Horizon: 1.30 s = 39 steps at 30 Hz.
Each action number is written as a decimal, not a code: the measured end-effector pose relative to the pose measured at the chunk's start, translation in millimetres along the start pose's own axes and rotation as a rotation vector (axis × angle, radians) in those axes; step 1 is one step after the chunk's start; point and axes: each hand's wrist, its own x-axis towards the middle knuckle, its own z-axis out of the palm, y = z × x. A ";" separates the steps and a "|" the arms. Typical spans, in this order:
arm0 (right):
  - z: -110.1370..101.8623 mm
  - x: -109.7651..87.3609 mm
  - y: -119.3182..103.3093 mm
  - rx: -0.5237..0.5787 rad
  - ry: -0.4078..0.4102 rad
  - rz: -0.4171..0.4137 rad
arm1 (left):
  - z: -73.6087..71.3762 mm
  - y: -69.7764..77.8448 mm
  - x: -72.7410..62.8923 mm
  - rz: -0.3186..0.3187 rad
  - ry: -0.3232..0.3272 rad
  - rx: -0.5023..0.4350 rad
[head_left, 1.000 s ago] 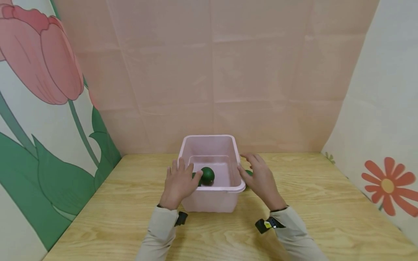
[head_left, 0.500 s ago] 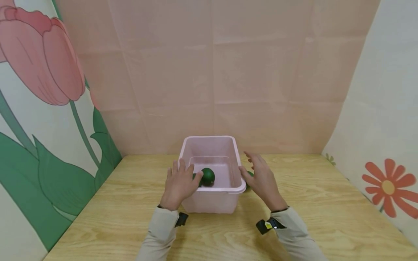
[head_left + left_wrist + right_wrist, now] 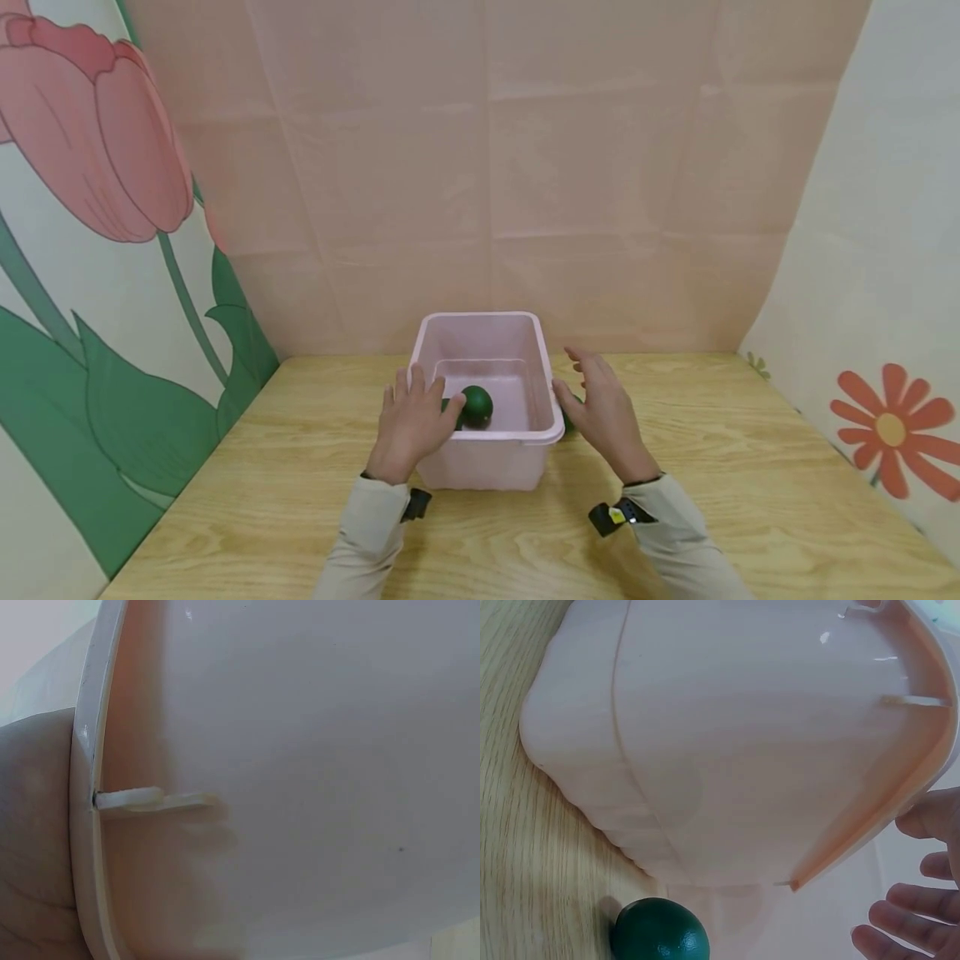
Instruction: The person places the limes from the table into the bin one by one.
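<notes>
A pale pink plastic bin point(image 3: 491, 462) stands on the table in the head view. Two dark green objects lie inside: a glossy round one point(image 3: 477, 406) near the front, and another point(image 3: 452, 414) mostly hidden behind my left thumb. My left hand point(image 3: 412, 425) rests over the bin's left front corner with fingers spread. Beside the right rim, my right hand point(image 3: 606, 417) has its fingers extended, its thumb at the rim. The right wrist view shows that thumb by the rim, the other fingers apart. Below that hand, a dark green rounded object point(image 3: 660, 931) sits on the table outside the bin.
The wooden table point(image 3: 735, 467) extends to both sides of the bin. A pink sheet point(image 3: 585, 167) hangs behind it. Flower-printed panels stand at left and right, one with a tulip point(image 3: 142, 142), the other with a red flower point(image 3: 891, 427).
My right hand's fingers have drawn slightly outward from the bin's right rim. My left hand, the bin and the green objects show no clear movement.
</notes>
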 end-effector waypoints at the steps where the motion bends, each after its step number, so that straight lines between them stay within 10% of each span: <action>1: 0.1 -0.2 0.4 0.000 -0.001 0.002 | 0.1 -0.1 -0.1 -0.001 0.000 -0.002; 39: 8.6 -2.4 16.3 -0.027 -0.029 0.040 | -0.3 -1.3 0.7 -0.001 0.007 0.011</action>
